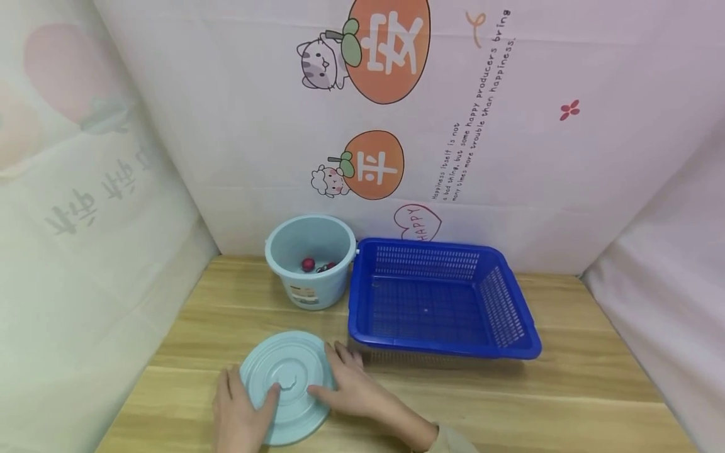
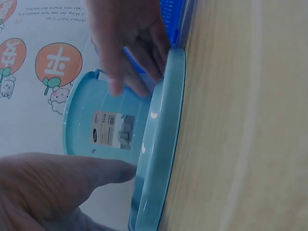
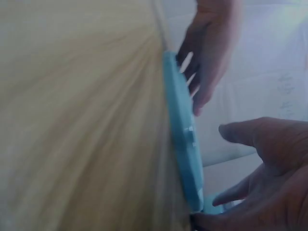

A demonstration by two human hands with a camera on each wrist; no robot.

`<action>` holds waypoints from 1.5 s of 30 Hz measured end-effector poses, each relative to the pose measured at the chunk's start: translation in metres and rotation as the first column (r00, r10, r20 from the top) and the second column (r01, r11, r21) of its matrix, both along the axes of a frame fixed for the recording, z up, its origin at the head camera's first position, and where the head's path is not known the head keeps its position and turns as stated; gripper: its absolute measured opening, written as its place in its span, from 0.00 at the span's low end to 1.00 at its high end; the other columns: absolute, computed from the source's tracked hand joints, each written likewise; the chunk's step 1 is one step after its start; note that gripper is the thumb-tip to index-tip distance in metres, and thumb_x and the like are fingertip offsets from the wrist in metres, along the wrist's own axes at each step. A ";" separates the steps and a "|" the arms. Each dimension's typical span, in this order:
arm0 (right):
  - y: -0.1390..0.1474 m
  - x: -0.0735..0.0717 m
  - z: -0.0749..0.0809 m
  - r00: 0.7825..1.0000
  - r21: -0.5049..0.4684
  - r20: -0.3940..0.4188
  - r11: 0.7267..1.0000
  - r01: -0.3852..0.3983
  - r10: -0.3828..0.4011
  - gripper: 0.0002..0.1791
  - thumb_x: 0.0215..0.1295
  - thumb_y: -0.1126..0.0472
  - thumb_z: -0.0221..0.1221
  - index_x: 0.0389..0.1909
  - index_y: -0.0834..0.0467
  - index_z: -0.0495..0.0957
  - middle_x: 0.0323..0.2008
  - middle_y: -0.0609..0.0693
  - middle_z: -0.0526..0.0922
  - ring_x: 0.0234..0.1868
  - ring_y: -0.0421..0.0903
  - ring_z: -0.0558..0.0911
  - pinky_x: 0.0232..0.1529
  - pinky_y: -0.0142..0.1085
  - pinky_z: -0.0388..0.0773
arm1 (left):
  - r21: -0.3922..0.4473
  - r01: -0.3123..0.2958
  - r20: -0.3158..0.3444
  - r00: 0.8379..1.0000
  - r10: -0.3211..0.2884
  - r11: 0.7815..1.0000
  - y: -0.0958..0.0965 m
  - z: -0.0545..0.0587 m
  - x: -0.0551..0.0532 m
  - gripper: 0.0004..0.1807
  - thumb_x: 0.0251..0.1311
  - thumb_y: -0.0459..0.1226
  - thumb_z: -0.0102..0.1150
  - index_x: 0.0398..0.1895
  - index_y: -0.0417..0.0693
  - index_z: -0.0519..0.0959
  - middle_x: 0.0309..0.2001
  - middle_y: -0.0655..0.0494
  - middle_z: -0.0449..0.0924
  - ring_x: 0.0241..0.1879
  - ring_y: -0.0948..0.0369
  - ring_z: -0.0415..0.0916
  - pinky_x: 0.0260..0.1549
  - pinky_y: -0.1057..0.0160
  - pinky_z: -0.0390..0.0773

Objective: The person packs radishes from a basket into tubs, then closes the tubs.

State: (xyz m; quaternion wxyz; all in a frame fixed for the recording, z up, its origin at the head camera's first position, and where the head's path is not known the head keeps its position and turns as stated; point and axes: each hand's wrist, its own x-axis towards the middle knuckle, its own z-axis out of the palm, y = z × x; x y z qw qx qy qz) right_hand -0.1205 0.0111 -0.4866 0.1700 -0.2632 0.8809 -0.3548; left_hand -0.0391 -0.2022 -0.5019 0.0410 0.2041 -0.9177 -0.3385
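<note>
A round light-blue lid [image 1: 294, 418] with ringed ridges lies flat on the wooden table. My left hand [image 1: 240, 409] is at its left rim, the thumb reaching over the top. At the lid's right side is my right hand [image 1: 354, 387], fingers spread by the rim. In the right wrist view, the right thumb [image 3: 238, 132] stands off the lid's surface. The left wrist view has the left thumb [image 2: 113, 171] extended to the lid's edge. Neither hand visibly curls round the lid; some fingertips are hidden.
Behind the lid stands a light-blue bucket [image 1: 314, 290] with a few small items inside, one a red ball [image 1: 308, 264]. To its right is a blue slotted basket [image 1: 442, 346]. Printed white cloth [image 1: 255, 126] hangs behind and along both sides of the table [image 1: 566, 402].
</note>
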 end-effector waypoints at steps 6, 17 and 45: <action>-0.006 0.002 0.001 0.996 -0.152 0.087 0.988 0.012 0.001 0.46 0.69 0.43 0.67 0.80 0.60 0.63 0.77 0.66 0.65 0.77 0.69 0.61 0.71 0.67 0.61 | 0.011 -0.009 -0.098 0.995 0.010 1.000 0.004 -0.002 0.003 0.50 0.60 0.41 0.73 0.74 0.18 0.56 0.72 0.14 0.52 0.69 0.19 0.52 0.66 0.24 0.58; -0.017 0.001 0.010 0.989 -0.341 0.130 0.934 0.109 -0.068 0.41 0.68 0.48 0.70 0.76 0.62 0.69 0.73 0.65 0.70 0.74 0.65 0.67 0.72 0.64 0.65 | 0.083 -0.114 -0.322 0.937 0.135 0.990 -0.002 0.002 0.006 0.49 0.53 0.32 0.73 0.74 0.19 0.57 0.71 0.18 0.56 0.68 0.20 0.54 0.64 0.23 0.57; -0.026 0.033 0.064 0.601 -0.390 -0.735 0.921 0.006 -0.315 0.34 0.83 0.46 0.53 0.78 0.65 0.65 0.75 0.73 0.58 0.69 0.69 0.62 0.59 0.62 0.74 | 0.009 -0.169 -0.767 0.631 0.116 0.986 0.031 0.096 0.010 0.41 0.54 0.33 0.75 0.74 0.37 0.74 0.78 0.40 0.62 0.70 0.32 0.60 0.66 0.38 0.61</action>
